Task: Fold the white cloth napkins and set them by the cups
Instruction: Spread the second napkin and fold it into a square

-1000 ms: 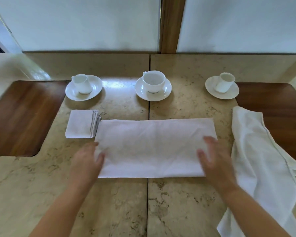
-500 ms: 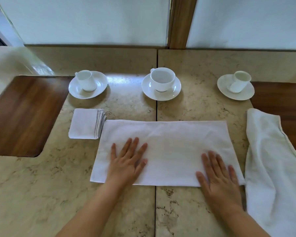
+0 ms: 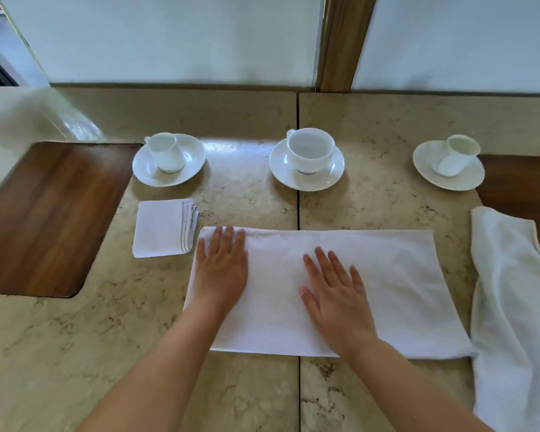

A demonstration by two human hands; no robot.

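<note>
Both hands are lying flat, fingers straight, gripping nothing, on the napkin (image 3: 387,285) that's stretching left-right just below the middle cup (image 3: 309,151), left hand (image 3: 222,266) nearer its left end, right hand (image 3: 337,297) mid-cloth.

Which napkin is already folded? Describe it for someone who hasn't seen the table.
On the stone table, find the leftmost cup. The folded napkin lies just in front of it: a small square with stacked edges showing, unlike the wide napkin under both hands.
</note>
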